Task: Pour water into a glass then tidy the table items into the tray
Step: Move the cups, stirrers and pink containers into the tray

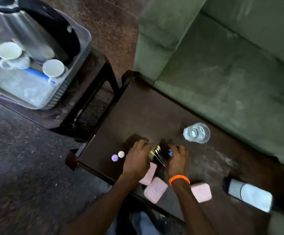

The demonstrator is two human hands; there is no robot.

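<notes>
A clear glass [196, 133] holding water stands on the dark table [137, 112]. My left hand [137, 160] and my right hand [177, 160] meet at the table's middle around a bunch of small items [156, 152] with yellow-green and blue parts; blur hides what they are. My left fingers close on the yellow-green part, my right fingers on the blue part [170, 152]. Two small round caps, purple [115, 157] and white [121, 154], lie left of my left hand. Three pink boxes [155, 189] lie near the front edge. The grey tray [80, 53] sits on a second table at the upper left.
The tray holds a steel kettle [31, 34], two white cups [10, 54] and a clear packet with a blue pen-like item [36, 73]. A green sofa [231, 56] borders the table at the right. A white bottle-like thing [249, 195] lies at the lower right.
</notes>
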